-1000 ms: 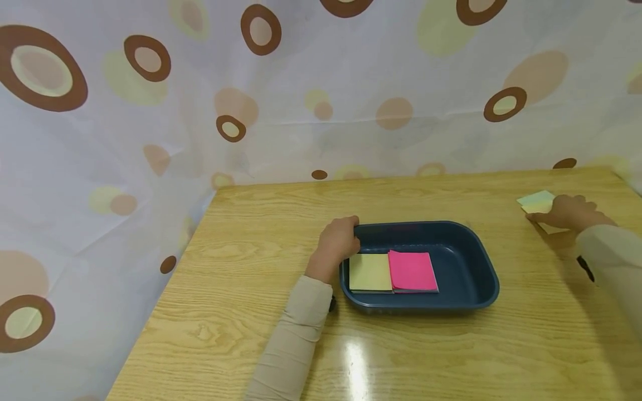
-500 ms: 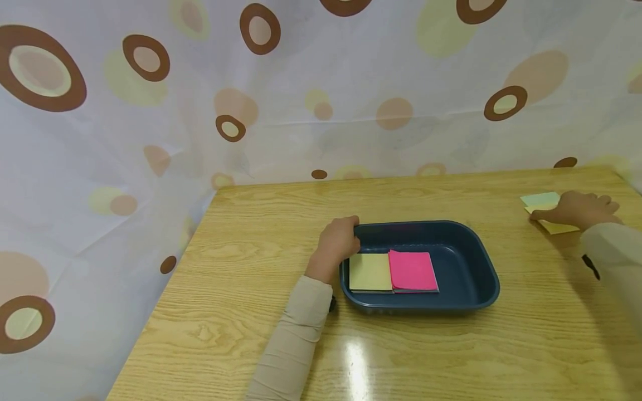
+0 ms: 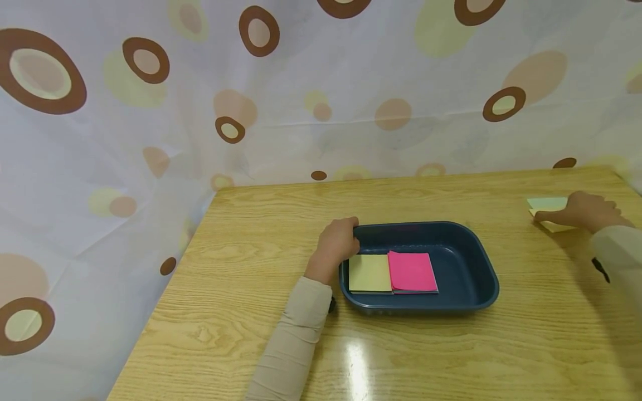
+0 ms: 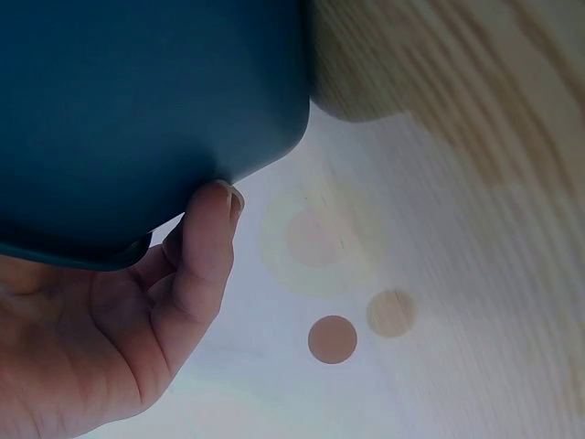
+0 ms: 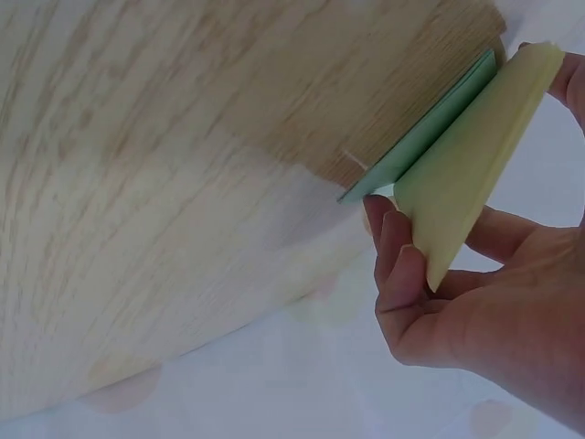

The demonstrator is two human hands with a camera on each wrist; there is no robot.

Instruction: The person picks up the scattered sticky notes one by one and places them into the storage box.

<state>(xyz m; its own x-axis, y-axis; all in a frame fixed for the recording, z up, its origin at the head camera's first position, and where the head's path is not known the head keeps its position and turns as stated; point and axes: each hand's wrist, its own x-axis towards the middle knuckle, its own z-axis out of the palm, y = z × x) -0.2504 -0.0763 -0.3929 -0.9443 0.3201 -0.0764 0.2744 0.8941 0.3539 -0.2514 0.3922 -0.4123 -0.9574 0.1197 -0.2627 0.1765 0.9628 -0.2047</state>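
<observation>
My left hand (image 3: 337, 242) grips the left end of a dark blue plastic tray (image 3: 458, 275), fingers curled over its rim. In the left wrist view, curled fingers (image 4: 203, 242) show against the tray's outer wall. A pale yellow sticky note pad (image 3: 370, 273) lies inside beside a bright pink one (image 3: 412, 271). Far to the right, my right hand (image 3: 592, 210) holds another yellow sticky note pad (image 5: 471, 169) between thumb and fingers. Just behind it is a light green pad (image 5: 430, 133); fingertips are close to its end, and I cannot tell whether they touch it.
Everything stands on a light wooden table (image 3: 241, 267), with a white dotted sheet (image 3: 321, 67) hanging behind it and on the left. The tray's right half shows its bare floor (image 3: 453, 267). A bright reflection lies on the table in front of the tray.
My right hand has shifted slightly to the right, and the yellow and green pads have moved right with it, turning a little. My left hand and the tray stay in place.
</observation>
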